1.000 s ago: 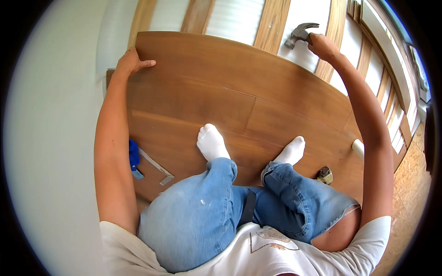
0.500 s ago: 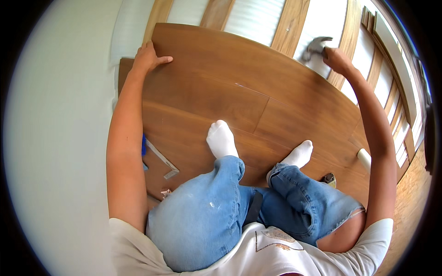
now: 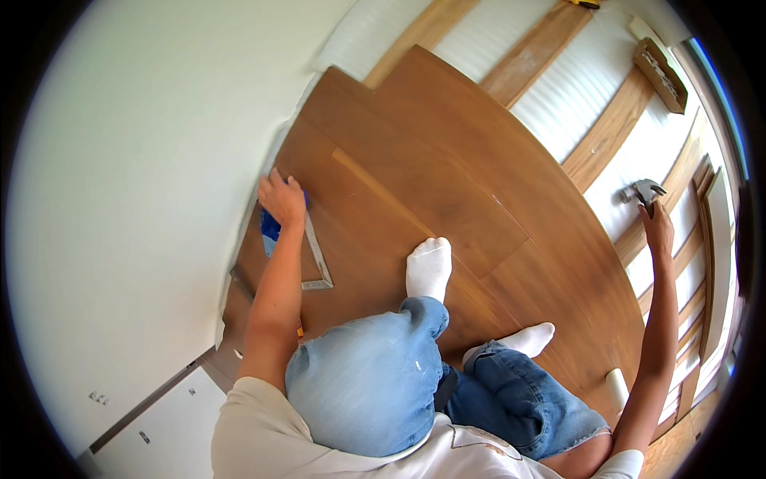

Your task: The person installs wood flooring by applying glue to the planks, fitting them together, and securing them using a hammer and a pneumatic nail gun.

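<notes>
My right hand (image 3: 658, 231) grips a claw hammer (image 3: 643, 191) by its handle, at the right beyond the floorboards. The hammer's head is over the white underlay and wooden battens. My left hand (image 3: 284, 199) is down by the wall at the left, fingers bent over a blue block (image 3: 271, 227) lying on the brown floorboards (image 3: 383, 160). The hand hides much of the block. Beside it lies a flat metal bar (image 3: 319, 259) with a bent end. Both my feet, in white socks, rest on the boards.
A white wall (image 3: 144, 160) borders the boards on the left. Wooden battens (image 3: 610, 128) cross white underlay (image 3: 558, 88) at the far right. Near the right edge are an open carton (image 3: 661, 76) and stacked planks (image 3: 714, 263). A white cylinder (image 3: 617, 389) is beside my right forearm.
My left hand has left the plank's far left end and come back to the blue block. The hammer, still in my right hand, is farther right and nearer. The view has turned.
</notes>
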Available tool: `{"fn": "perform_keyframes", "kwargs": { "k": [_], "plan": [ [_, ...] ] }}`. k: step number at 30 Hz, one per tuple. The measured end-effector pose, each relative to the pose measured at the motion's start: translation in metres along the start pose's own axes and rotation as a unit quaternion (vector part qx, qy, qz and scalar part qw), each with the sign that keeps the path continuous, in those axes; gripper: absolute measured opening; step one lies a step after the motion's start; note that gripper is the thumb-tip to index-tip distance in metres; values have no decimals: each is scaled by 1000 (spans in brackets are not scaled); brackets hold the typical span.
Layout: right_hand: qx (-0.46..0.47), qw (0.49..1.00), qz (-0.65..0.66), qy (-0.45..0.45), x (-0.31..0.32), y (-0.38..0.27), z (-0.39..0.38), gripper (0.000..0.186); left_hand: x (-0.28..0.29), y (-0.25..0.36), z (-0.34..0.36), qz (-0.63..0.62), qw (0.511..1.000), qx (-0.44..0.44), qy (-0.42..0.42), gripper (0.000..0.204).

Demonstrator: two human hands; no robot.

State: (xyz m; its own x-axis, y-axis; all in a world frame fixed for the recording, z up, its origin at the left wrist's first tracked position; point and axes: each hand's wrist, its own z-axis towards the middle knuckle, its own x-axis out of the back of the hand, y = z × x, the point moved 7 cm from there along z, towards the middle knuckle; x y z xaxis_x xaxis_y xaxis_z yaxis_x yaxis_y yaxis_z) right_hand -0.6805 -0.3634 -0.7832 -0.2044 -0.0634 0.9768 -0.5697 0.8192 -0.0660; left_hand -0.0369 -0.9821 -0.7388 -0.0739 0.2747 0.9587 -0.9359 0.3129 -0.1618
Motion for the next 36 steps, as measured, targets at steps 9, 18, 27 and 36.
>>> {"fn": "perform_keyframes", "kwargs": {
  "k": [9,18,27,36],
  "plan": [
    [-16,998,-50,-23,-12,-9,-3,36,-62,-147,-50,-107,932,286,-193,56],
    [-58,998,-32,5,0,3,-27,29,1,-51,-6,-601,719,301,-177,38],
    [-40,991,19,125,34,-9,-74,31,-25,223,1,-193,951,-227,-85,66],
    [-182,926,275,184,40,-20,-191,25,64,365,-228,-298,722,-585,-217,75]
  ]
}}
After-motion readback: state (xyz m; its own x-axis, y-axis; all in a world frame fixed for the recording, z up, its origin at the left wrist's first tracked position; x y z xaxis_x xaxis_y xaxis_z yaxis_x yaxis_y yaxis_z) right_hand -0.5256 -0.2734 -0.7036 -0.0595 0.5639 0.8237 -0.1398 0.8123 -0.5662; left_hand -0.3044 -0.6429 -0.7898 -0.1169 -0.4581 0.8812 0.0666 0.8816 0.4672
